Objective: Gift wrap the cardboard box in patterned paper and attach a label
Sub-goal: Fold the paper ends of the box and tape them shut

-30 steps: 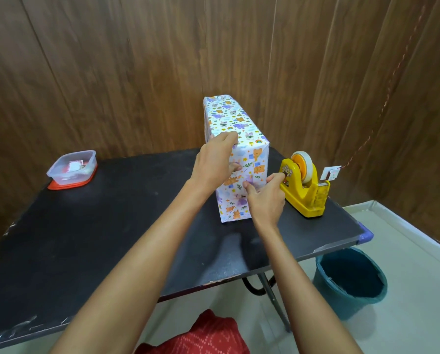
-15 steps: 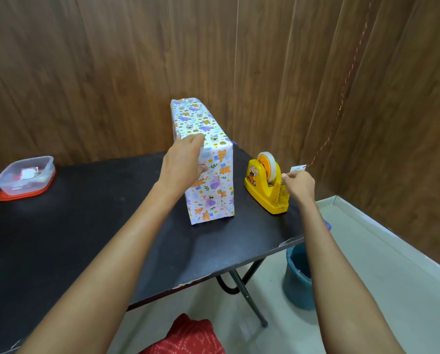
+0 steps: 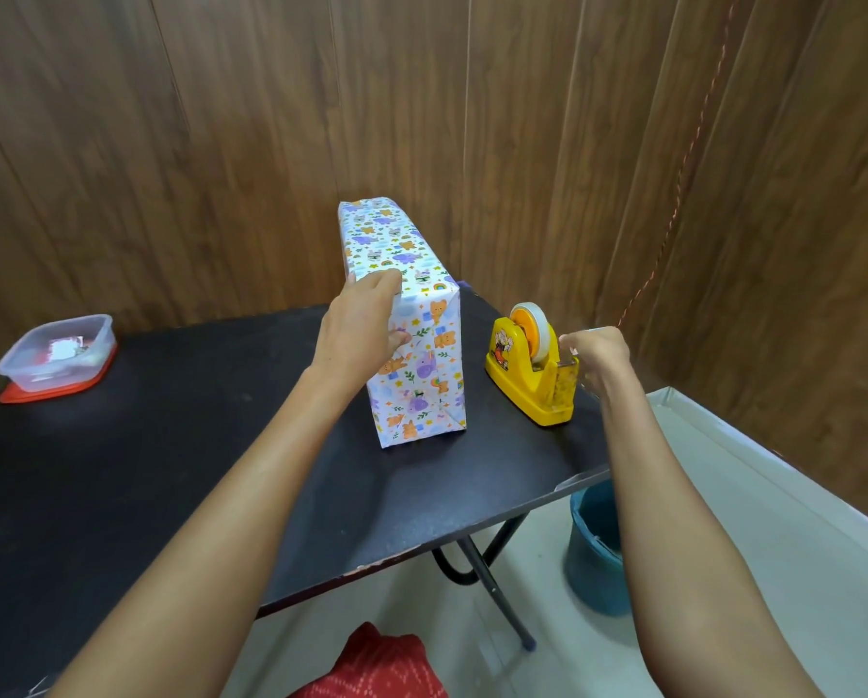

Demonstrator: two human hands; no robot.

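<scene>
Dispenser (image 3: 532,380) is sitting by the tabletop's (image 3: 170,445) right edge, where the right hand (image 3: 595,357), seemingly pinching tape (image 3: 536,329), could drag it off; the left hand (image 3: 366,324) is gripping the box (image 3: 421,375).

Black table (image 3: 170,471): wrapped box (image 3: 426,375), yellow tape dispenser (image 3: 522,375), plastic container (image 3: 56,357).

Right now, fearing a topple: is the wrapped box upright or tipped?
Upright: the wrapped box stands on edge on the table, left hand holding its top.

A clear plastic container (image 3: 56,352) sits on a red lid (image 3: 21,395) at the tabletop's (image 3: 170,471) far left. A blue bucket (image 3: 595,556) stands on the floor, near right.
</scene>
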